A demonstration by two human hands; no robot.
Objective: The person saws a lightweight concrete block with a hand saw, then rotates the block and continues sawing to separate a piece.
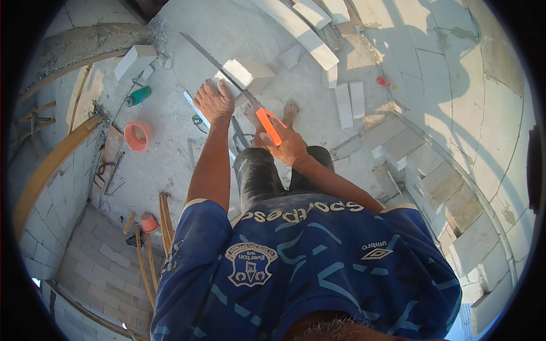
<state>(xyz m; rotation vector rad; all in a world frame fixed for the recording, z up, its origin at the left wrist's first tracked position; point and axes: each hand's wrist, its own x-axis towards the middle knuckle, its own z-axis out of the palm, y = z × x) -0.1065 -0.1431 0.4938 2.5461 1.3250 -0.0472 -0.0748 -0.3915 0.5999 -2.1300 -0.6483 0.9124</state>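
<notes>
A handsaw with an orange handle [269, 127] is in my right hand [289, 148], its fingers wrapped round the grip. Its long toothed blade [211, 58] runs up and left across a pale building block [257, 74], whose near-left part lies on the other side of the blade. My left hand [215, 102] grips the left end of that block, close beside the blade. How deep the blade sits in the block I cannot tell. My bare feet [291, 108] stand just this side of the block.
On the left are a tape measure [197, 120], a blue-white straight strip [193, 103], a green bottle [139, 96], an orange bucket [137, 136] and a loose block [135, 61]. Cut blocks [343, 105] and a red bottle [384, 82] lie right. Timber poles [145, 261] lean lower left.
</notes>
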